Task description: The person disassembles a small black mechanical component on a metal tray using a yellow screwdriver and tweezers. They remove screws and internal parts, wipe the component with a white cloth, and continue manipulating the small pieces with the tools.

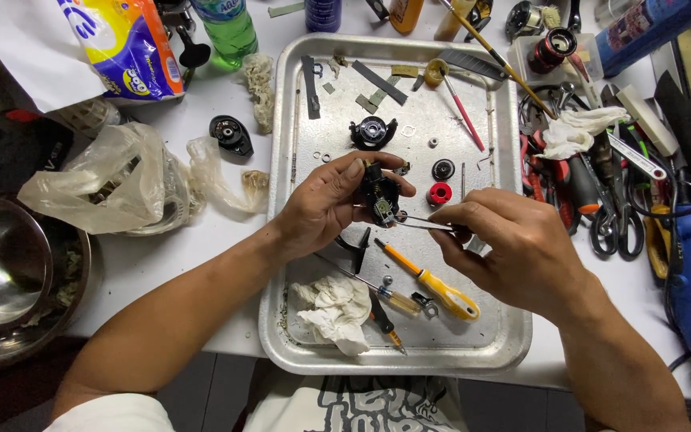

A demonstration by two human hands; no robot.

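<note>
A small black reel body (379, 196) is sitting just above frame centre, over the metal tray (505, 336), gripped in the left hand (325, 204). From the right, the right hand (513, 244) is pinching tweezers (425, 224), lying roughly level, tips touching the body's lower edge.

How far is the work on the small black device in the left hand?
Done: parts like the red ring and black cap lie loose on the metal tray. In hand: left hand grips the black device; right hand holds tweezers at it. Left: loose parts remain unfitted.
</note>
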